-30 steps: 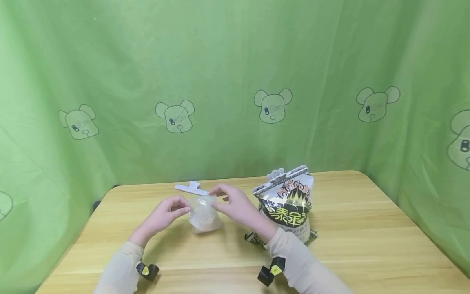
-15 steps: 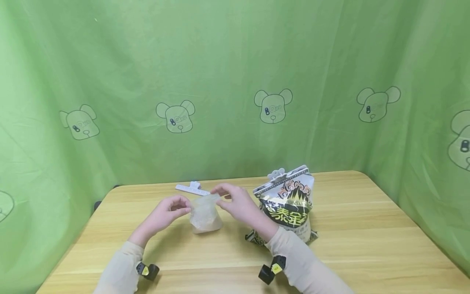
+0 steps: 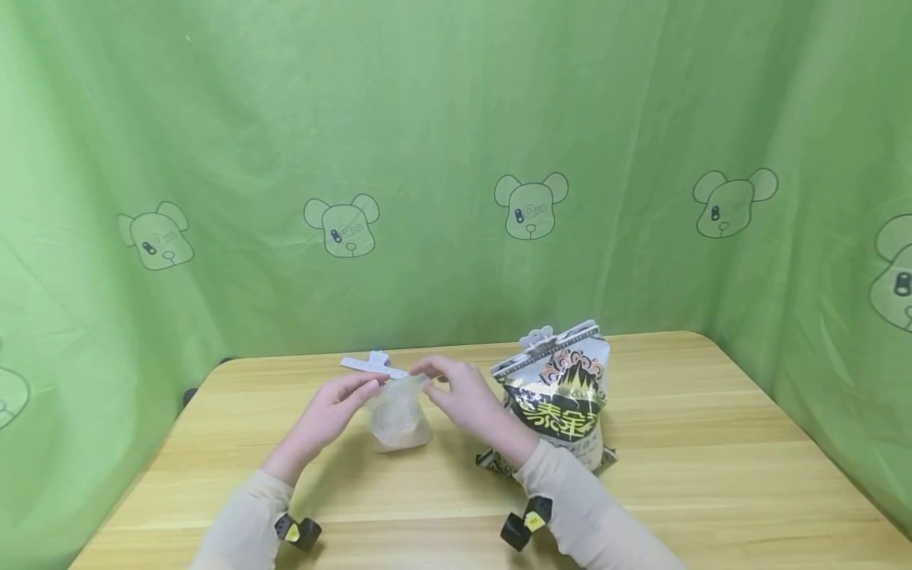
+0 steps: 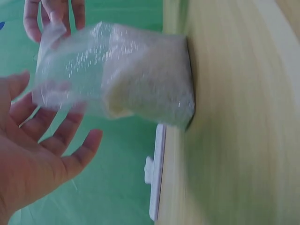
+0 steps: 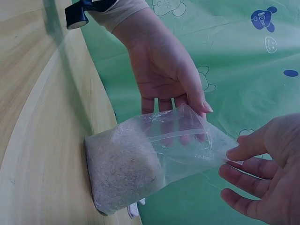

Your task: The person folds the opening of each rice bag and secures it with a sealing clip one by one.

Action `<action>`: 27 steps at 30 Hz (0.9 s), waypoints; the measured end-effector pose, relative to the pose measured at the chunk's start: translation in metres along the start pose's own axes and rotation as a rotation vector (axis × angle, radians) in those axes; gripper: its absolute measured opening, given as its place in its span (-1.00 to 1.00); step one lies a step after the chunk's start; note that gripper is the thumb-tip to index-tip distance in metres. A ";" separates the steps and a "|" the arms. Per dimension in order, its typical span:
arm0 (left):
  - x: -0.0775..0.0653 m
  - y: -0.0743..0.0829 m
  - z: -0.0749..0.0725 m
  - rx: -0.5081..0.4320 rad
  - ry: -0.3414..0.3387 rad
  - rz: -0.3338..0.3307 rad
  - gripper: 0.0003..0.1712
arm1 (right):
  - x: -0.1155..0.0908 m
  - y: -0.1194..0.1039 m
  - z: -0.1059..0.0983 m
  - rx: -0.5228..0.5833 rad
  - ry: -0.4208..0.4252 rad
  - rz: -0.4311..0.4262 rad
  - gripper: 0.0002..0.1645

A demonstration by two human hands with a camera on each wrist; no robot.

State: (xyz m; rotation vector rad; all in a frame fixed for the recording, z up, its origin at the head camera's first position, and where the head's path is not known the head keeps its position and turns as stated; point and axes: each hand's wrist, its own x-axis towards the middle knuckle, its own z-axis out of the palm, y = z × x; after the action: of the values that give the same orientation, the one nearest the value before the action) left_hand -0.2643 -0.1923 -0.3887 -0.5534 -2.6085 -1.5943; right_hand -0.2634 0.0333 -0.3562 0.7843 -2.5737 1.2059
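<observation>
A clear plastic bag of rice (image 3: 399, 418) stands upright on the table, grains in its lower half and loose film above. At its top right corner, my right hand (image 3: 466, 400) pinches the film between thumb and forefinger, as the right wrist view (image 5: 262, 173) shows. My left hand (image 3: 331, 416) is at the bag's upper left edge. Its fingers (image 5: 164, 112) are nearly straight and lie behind the film, spread apart, with the thumb along the edge. A white bag clip (image 3: 374, 364) lies just behind the bag.
To the right stands a big printed black-and-white package (image 3: 559, 412), its top closed by another bar clip (image 3: 545, 347). The wooden table (image 3: 712, 443) ends at a green curtain (image 3: 442, 119) with bear drawings.
My left hand has moved up and to the right along the bag's top, its fingers straightening. The right hand has shifted slightly right, and the bag's top has been drawn flatter.
</observation>
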 end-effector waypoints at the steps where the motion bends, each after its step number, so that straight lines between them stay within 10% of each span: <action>1: 0.000 0.001 0.001 -0.007 0.013 -0.004 -0.61 | 0.000 0.000 0.000 -0.004 0.005 -0.006 -0.71; 27: 0.001 0.011 0.021 0.015 0.193 -0.028 -0.70 | 0.001 0.002 0.001 -0.036 0.072 -0.018 -0.78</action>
State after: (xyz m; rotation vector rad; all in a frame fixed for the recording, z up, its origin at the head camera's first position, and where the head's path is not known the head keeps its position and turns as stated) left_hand -0.2580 -0.1692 -0.3891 -0.3442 -2.4947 -1.5497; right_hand -0.2653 0.0338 -0.3579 0.7409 -2.5178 1.1571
